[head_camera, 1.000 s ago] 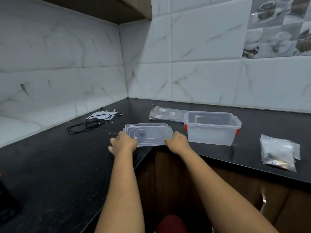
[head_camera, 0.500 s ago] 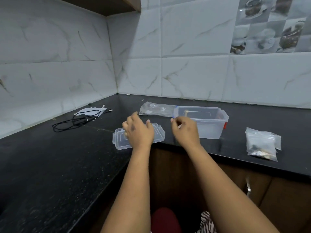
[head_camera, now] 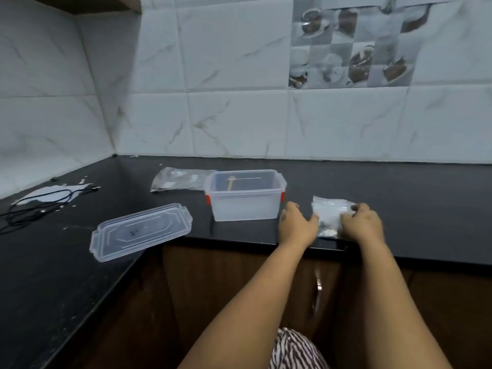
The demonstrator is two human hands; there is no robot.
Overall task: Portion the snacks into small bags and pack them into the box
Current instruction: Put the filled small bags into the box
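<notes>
The right hand (head_camera: pixel 361 222) has its fingers (head_camera: pixel 358 207) closed on the pile of small bags (head_camera: pixel 330 213) at the table (head_camera: pixel 399 198) edge. The left hand (head_camera: pixel 296 226) rests beside the pile, fingers spread, thumb touching the plastic. The box (head_camera: pixel 245 198) stands open just left of the hands; a wooden utensil (head_camera: pixel 230 182) seems to lie inside. Its lid (head_camera: pixel 141 231) lies further left. A larger clear pouch (head_camera: pixel 181 179) lies behind the box. No filled bag is visible, so portioning and packing appear to remain.

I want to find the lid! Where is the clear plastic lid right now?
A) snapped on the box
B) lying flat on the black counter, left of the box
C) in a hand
B: the clear plastic lid lies flat on the black counter, left of the open clear plastic box; neither hand touches it.
</notes>
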